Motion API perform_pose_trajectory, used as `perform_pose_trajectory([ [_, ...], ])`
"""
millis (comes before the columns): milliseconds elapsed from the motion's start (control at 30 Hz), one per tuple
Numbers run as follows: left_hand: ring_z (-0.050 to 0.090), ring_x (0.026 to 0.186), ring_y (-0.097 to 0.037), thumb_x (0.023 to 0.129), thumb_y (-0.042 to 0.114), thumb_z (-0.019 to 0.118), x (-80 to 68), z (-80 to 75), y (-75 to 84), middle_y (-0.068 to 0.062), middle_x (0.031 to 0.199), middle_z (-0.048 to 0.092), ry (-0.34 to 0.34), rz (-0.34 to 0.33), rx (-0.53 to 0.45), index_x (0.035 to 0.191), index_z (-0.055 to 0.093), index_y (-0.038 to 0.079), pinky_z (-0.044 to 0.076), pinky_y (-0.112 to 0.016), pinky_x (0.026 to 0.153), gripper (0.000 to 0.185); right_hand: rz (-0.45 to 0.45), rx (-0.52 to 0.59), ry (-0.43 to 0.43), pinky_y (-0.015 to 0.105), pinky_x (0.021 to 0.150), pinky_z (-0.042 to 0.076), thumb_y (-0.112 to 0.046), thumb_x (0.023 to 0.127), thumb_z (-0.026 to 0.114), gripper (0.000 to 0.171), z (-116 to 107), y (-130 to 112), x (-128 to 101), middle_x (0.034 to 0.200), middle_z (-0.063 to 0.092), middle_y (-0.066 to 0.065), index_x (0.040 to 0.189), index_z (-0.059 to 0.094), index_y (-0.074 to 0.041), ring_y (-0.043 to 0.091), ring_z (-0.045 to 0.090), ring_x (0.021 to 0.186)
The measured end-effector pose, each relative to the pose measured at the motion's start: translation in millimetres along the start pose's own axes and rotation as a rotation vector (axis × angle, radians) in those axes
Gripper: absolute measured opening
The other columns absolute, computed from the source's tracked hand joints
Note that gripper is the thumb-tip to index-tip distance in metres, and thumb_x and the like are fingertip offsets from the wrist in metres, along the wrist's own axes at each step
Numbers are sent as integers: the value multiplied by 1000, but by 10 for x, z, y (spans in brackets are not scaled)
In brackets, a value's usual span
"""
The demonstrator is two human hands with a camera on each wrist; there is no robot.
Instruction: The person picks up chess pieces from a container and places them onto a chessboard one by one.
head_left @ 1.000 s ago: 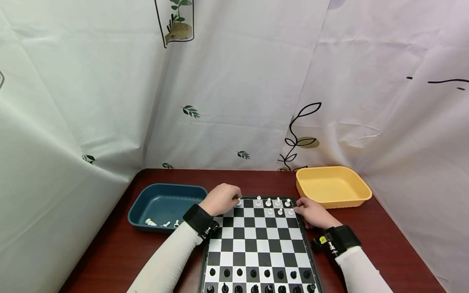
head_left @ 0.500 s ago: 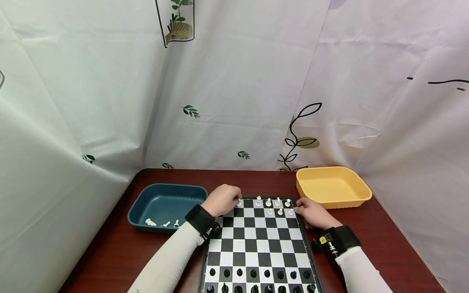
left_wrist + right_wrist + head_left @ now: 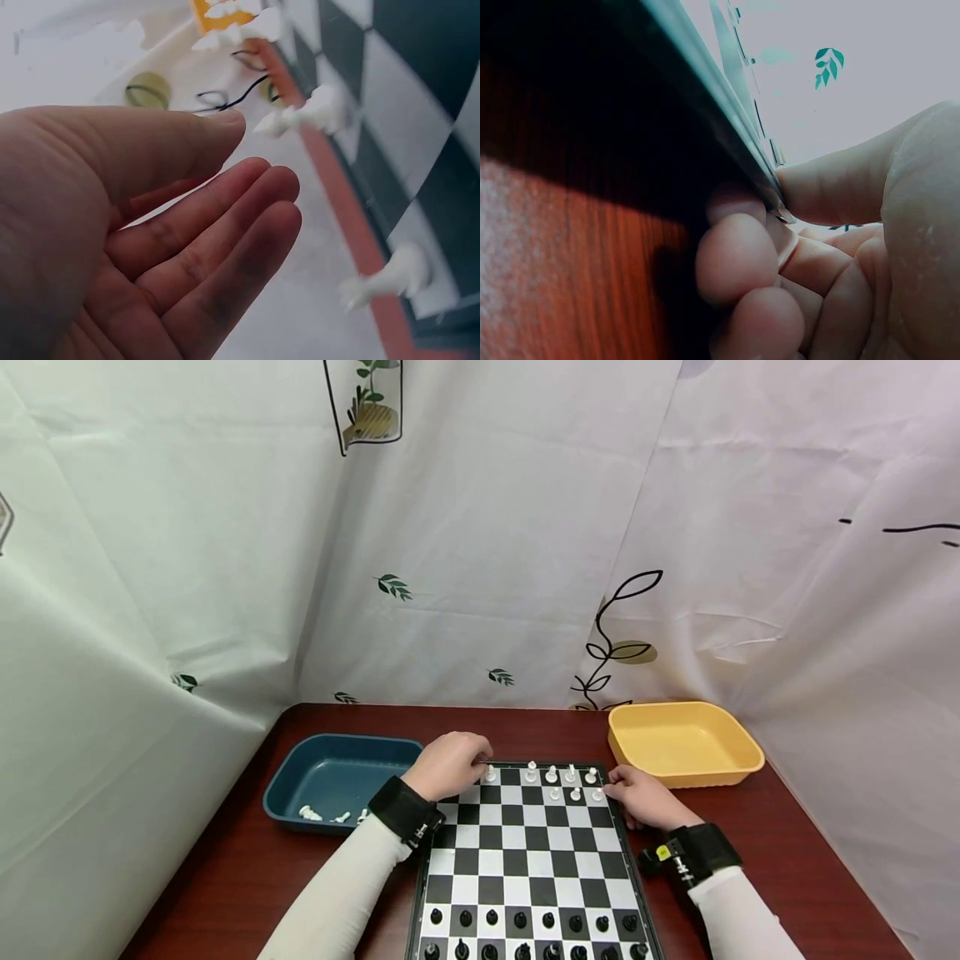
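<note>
Right hand (image 3: 637,797) grips the chessboard (image 3: 528,860) at its far right edge: in the right wrist view the thumb (image 3: 840,184) lies on top of the rim and the curled fingers (image 3: 739,259) tuck under it, pinching the board edge. That view is dark and close; no pieces are visible in it.

Left hand (image 3: 450,766) hovers over the board's far left corner, just beside a white chess piece (image 3: 490,772). In the left wrist view the fingers (image 3: 225,247) are loosely extended, palm bare, holding nothing; two blurred white pieces (image 3: 311,114) stand past the fingertips, type not readable. From the head view the knuckles hide the fingertips, so contact with the piece cannot be told.

More white pieces (image 3: 570,774) stand on the far ranks at right, black pieces (image 3: 520,920) line the near ranks, the nearest row cut off by the frame edge. Blue tray (image 3: 330,768) left of the board holds a few white pieces (image 3: 309,814), partly hidden behind the left wrist strap. Yellow tray (image 3: 682,743) sits at the far right, just behind the right hand. All on a dark red table (image 3: 240,877).
</note>
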State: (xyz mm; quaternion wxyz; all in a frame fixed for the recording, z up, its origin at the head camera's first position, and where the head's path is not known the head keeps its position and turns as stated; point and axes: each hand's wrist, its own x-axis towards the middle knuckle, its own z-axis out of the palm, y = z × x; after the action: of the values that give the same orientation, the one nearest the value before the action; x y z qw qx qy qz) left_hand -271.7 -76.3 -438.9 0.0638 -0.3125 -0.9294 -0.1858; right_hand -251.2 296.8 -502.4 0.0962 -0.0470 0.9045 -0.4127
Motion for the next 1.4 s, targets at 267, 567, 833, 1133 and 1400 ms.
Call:
perform_pose_trajectory([
  [267, 73, 93, -19, 103, 14, 82, -158, -328, -92, -4, 107, 79, 101, -56, 19, 116, 84, 11, 62, -40, 86, 13, 11, 12, -1, 39, 51, 49, -17, 110, 62, 17, -10, -9, -28, 65, 59, 8, 116, 61, -1, 24, 60, 50],
  [567, 72, 86, -16, 101, 19, 85, -363, -518, -332, 0, 102, 80, 165, -127, 71, 111, 85, 14, 61, -38, 76, 11, 17, 17, -1, 39, 51, 49, -17, 110, 62, 17, -1, 0, -45, 65, 58, 8, 117, 62, -1, 25, 59, 49],
  [833, 68, 82, -13, 100, 22, 85, -584, -612, -579, 0, 100, 80, 125, -180, 87, 110, 86, 15, 60, -37, 71, 12, 11, 30, 7, 39, 50, 48, -16, 110, 62, 18, -2, 5, -43, 64, 58, 8, 118, 62, 0, 24, 59, 49],
  [1133, 68, 80, -13, 100, 20, 85, -811, -670, -797, 0, 98, 79, 69, -217, 94, 107, 85, 14, 61, -39, 71, 9, 7, 16, 10, 38, 49, 48, -16, 109, 64, 15, -2, -22, -32, 62, 57, 8, 113, 62, -1, 23, 59, 48],
  [1400, 66, 81, -14, 99, 21, 85, -948, -698, -885, 1, 96, 77, -34, -275, 88, 104, 85, 14, 59, -42, 71, 8, 9, 15, 10, 37, 48, 47, -16, 108, 65, 16, 7, 2, -8, 62, 58, 7, 114, 61, -1, 23, 59, 48],
])
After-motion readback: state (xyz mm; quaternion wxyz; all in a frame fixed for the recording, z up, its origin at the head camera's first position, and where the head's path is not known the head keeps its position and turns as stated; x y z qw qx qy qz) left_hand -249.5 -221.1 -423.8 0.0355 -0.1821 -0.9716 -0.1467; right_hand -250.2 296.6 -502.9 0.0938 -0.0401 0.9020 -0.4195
